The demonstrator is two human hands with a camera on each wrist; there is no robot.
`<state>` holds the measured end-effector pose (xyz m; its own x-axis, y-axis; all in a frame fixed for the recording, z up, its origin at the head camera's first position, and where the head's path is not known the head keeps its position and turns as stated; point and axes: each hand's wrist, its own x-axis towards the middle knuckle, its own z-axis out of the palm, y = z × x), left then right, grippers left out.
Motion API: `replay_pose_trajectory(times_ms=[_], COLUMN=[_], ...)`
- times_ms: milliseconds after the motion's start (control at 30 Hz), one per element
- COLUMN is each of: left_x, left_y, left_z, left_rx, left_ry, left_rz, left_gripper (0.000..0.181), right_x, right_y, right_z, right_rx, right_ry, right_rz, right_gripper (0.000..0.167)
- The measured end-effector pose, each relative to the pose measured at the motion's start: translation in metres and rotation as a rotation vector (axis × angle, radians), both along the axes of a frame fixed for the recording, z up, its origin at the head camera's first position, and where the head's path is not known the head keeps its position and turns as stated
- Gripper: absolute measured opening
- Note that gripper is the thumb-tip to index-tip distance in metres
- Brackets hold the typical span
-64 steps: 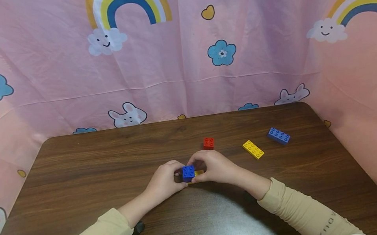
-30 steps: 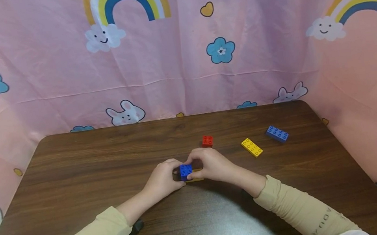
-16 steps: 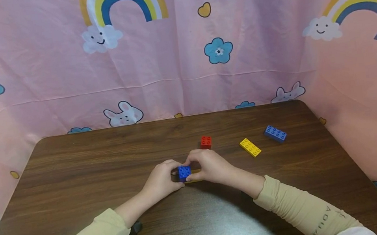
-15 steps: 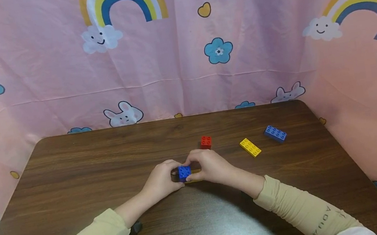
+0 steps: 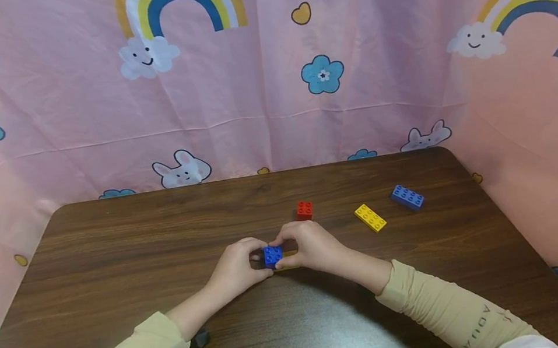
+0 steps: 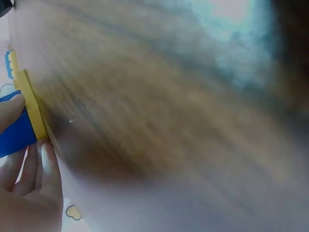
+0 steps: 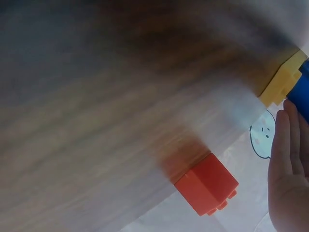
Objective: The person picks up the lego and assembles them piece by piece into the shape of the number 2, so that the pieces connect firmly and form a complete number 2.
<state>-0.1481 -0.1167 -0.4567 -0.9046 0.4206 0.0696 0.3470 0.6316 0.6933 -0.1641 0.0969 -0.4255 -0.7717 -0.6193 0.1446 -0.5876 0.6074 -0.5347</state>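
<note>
L hand [image 5: 234, 268] & R hand [image 5: 312, 246] fingers pinch sm blue brick [image 5: 272, 255], apparently seated on yellow base [image 6: 33, 108], worktop [image 5: 150, 238] ctr; red brick [image 5: 304, 210], yellow plate [image 5: 371, 218] & lg blue brick [image 5: 408, 197] lie loose, unjoined.

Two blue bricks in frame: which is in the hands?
The four-stud blue brick, held between the left hand and right hand over a thin yellow piece. The eight-stud blue brick lies untouched to the far right.
</note>
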Motion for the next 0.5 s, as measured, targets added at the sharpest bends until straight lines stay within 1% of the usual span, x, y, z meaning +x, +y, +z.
replay_pose_trajectory(times_ms=[133,267,367,500], left_x=[0.0005,0.0016,0.0022,0.0032], left_y=[-0.0009,-0.0019,-0.0027,-0.0036], left_z=[0.0015,0.0032,0.0026,0.0021], left_rx=[0.021,0.059,0.093,0.129], left_ry=[-0.017,-0.031,-0.041,-0.043], left_rz=[0.002,-0.002,0.001,0.013], left_gripper=[0.033,0.032,0.032,0.034], right_x=[-0.0003,-0.0002,-0.0002,-0.001], right_y=[0.0002,0.0001,-0.0002,0.0001], right_z=[-0.0008,-0.0019,-0.0024,-0.0032], right_rx=[-0.006,-0.004,-0.004,-0.007], right_ry=[-0.005,0.006,0.013,0.0], right_rz=[-0.005,-0.011,-0.014,-0.017], right_gripper=[0.035,0.036,0.036,0.036])
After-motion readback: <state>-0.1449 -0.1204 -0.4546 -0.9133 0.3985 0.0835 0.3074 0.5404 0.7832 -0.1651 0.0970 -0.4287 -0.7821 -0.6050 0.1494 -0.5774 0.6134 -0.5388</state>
